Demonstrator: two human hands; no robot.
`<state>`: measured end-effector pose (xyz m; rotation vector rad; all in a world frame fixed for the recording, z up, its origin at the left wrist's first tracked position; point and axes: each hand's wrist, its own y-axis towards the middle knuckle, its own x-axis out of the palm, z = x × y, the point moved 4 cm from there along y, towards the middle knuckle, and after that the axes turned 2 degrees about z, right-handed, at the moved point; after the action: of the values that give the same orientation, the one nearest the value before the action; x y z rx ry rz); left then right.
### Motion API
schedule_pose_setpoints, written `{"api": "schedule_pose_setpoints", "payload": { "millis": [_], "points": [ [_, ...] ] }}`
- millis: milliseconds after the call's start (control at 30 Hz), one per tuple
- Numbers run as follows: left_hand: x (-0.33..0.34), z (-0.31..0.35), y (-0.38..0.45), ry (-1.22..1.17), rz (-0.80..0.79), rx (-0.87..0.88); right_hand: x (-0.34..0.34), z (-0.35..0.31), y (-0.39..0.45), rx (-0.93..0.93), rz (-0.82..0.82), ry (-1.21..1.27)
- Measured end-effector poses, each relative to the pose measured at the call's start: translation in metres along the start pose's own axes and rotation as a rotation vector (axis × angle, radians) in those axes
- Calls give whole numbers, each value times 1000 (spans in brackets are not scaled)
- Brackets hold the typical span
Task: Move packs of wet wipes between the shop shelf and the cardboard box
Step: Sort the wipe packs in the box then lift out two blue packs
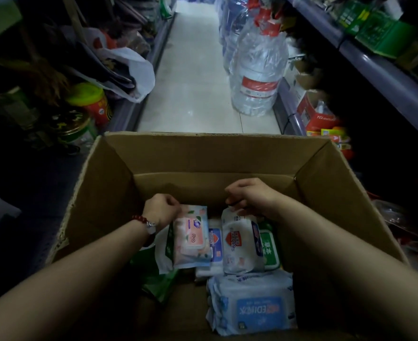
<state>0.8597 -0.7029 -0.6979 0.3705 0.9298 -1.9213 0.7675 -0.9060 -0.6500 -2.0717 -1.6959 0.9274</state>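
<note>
— What is sitting in the cardboard box [109, 193]?

— Packs of wet wipes. The box is standing open, flaps up, and the packs are lying along its near side, towards the right wall.

— Which are being lifted?

— A pink pack [193, 238] is tilting up near the left wall, and a white pack with a red shield [241, 244] is rising beside it, towards the middle.

— And underneath?

— A large blue-labelled pack [252, 307] is lying flat at the near edge. A green pack [271, 249] is leaning by the right wall, and a blue-and-white pack [215, 247] is showing between the two raised ones.
</note>
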Motion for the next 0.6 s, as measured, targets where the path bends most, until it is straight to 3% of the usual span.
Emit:
{"api": "schedule_pose_setpoints", "payload": {
  "millis": [367, 500, 600],
  "points": [
    [23, 11, 19, -48, -23, 108, -28, 54, 30, 202, 173, -63],
    [32, 2, 19, -117, -44, 84, -33, 58, 33, 230, 156, -171],
    [28, -7, 21, -114, -12, 56, -27, 62, 36, 215, 139, -94]
  ]
}}
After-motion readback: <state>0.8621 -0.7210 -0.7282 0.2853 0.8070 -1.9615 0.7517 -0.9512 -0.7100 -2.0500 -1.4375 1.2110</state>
